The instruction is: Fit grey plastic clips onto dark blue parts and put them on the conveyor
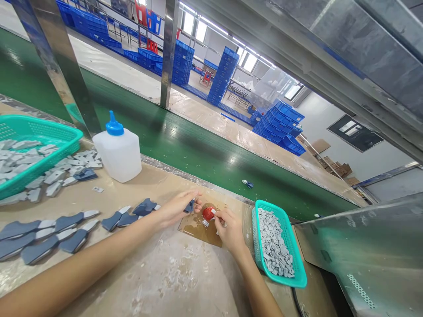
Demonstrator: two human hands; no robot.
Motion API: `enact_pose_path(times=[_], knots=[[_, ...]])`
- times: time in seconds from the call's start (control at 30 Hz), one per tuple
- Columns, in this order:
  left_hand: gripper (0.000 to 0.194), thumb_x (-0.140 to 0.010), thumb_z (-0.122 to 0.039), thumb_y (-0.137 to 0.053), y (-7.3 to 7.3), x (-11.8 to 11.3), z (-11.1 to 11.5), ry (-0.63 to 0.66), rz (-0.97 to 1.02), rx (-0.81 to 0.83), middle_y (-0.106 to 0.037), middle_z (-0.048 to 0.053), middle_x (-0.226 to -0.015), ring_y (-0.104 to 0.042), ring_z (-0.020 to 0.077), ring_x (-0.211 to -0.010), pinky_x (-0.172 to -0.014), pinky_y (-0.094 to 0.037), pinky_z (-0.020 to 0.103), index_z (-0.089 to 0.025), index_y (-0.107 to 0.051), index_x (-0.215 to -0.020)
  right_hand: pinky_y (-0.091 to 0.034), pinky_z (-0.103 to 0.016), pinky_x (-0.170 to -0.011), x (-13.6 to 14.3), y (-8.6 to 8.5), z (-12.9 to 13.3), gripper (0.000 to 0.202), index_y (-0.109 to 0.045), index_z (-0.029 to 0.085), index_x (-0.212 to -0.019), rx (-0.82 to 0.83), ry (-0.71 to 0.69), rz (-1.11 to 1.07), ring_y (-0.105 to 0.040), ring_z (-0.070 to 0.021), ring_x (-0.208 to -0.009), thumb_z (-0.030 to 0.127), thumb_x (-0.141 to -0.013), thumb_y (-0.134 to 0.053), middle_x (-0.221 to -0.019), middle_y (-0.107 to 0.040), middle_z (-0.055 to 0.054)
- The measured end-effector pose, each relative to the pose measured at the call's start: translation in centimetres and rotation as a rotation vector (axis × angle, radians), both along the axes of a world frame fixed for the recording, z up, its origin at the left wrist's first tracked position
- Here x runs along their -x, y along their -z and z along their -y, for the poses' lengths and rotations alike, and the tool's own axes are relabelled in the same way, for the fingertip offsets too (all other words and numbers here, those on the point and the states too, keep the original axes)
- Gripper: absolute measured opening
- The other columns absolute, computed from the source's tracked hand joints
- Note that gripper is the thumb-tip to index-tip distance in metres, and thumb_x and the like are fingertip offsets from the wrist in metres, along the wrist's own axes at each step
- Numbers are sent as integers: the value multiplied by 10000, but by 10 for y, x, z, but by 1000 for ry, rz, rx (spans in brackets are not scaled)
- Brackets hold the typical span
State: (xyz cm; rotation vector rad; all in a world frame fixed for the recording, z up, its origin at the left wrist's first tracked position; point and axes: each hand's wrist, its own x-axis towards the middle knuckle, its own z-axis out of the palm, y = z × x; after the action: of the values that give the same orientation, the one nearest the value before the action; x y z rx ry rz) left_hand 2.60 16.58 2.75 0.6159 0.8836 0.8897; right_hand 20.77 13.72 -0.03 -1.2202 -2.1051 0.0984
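Wrapped around a dark blue plastic piece (189,206), my left hand (180,208) is just left of a small red round object (208,213). My right hand (228,226) pinches a small light grey plastic part (213,211) at the red object's right side. Under both lies a wet brown sheet (198,233), with another small grey part (205,223) on it. Left of my hands, several dark blue and light grey pieces (69,222) lie in rows on the table.
A green basket (299,246) of small grey parts stands at right. At left are another green basket (74,136), loose grey pieces (56,178) and a white bottle with a blue cap (120,154). Beyond the table runs a green conveyor belt (198,152) carrying a small blue-and-white piece (247,183).
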Motion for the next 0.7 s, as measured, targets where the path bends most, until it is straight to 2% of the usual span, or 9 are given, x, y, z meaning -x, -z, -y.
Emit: enact_pose_path(times=[0.13, 0.23, 0.33, 0.5, 0.7], knots=[[176, -732, -223, -480, -5, 2, 1, 16, 87, 126, -505, -2, -675, -505, 104, -589, -633, -428, 257, -146, -507, -888, -408, -228, -499, 0, 2, 0, 215, -562, 178, -659, -3, 3, 7, -457, -131, -526, 125, -778, -391, -583, -490, -13], [373, -561, -42, -394, -7, 4, 1, 19, 156, 179, -474, -3, -676, -480, 106, -586, -613, -429, 260, -139, -514, -901, -413, -231, -505, 0, 4, 1, 216, -566, 178, -678, -1, 3, 7, -466, -134, -537, 126, -787, -387, -597, -495, -16], [554, -421, 20, -343, -5, 4, -1, 2, 148, 106, -475, -8, -666, -468, 100, -602, -606, -414, 240, -142, -532, -916, -415, -231, -510, 0, 5, 2, 219, -568, 179, -697, -10, -12, 13, -475, -135, -550, 124, -796, -381, -617, -500, -22], [529, -505, 69, -455, -2, 1, 0, -14, 141, 68, -531, -22, -682, -508, 81, -647, -666, -414, 221, -168, -530, -972, -413, -231, -508, -1, 5, 2, 224, -561, 182, -685, -29, 8, 5, -480, -137, -551, 124, -802, -379, -604, -488, -18], [293, -590, -18, -654, -1, 0, 3, 68, 176, 32, -621, 46, -843, -582, 115, -813, -816, -425, 234, -126, -584, -853, -408, -228, -499, 2, 4, 2, 218, -553, 172, -673, -42, -22, 10, -472, -128, -531, 115, -801, -387, -616, -503, -23]])
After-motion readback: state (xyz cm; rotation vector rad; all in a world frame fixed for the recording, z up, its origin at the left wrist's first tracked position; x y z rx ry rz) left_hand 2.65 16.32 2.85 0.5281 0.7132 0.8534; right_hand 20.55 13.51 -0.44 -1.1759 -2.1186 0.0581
